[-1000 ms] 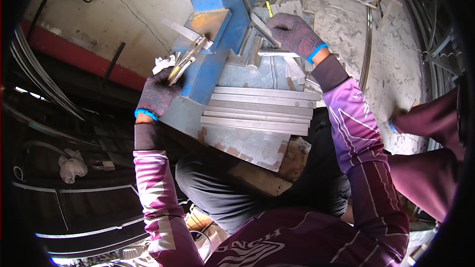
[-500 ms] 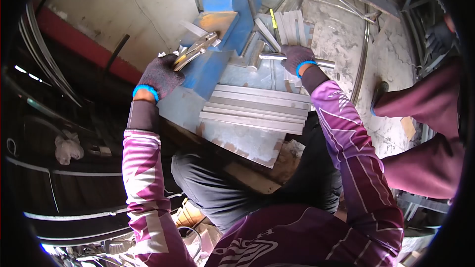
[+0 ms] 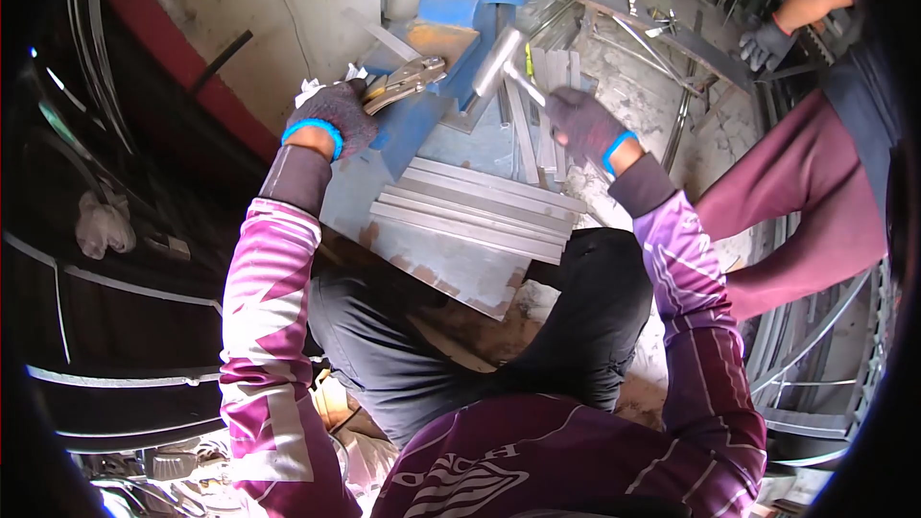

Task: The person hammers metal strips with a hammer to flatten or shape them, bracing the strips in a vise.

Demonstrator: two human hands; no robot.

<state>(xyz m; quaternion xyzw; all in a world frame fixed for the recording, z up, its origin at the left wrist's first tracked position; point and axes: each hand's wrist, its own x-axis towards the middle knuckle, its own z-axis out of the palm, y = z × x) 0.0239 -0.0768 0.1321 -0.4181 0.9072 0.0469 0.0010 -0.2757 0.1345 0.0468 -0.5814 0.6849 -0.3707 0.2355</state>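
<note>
My left hand (image 3: 336, 118), in a dark knit glove with a blue cuff, is closed around locking pliers (image 3: 409, 81). Their jaws point right, over the blue bench vise (image 3: 451, 5) with its rust-orange patch. Gloved the same way, my right hand (image 3: 587, 127) grips a hammer by its handle. The shiny cylindrical hammer head (image 3: 498, 63) is raised and tilted beside the vise. Nearer my body, several flat metal strips (image 3: 475, 211) lie side by side on a metal plate (image 3: 436, 278). What the plier jaws hold, if anything, is hard to make out.
More metal strips (image 3: 552, 72) lie upright-looking beyond my right hand. A low bench (image 3: 662, 38) stands at the back right. At the right edge are another person's gloved hand (image 3: 766, 45) and maroon trouser leg (image 3: 801, 201). A dark red band (image 3: 144, 29) runs along the left.
The hammer has gone from lying level to raised, its head swung up and left. My view has shifted slightly. The other person's gloved hand has moved further into sight.
</note>
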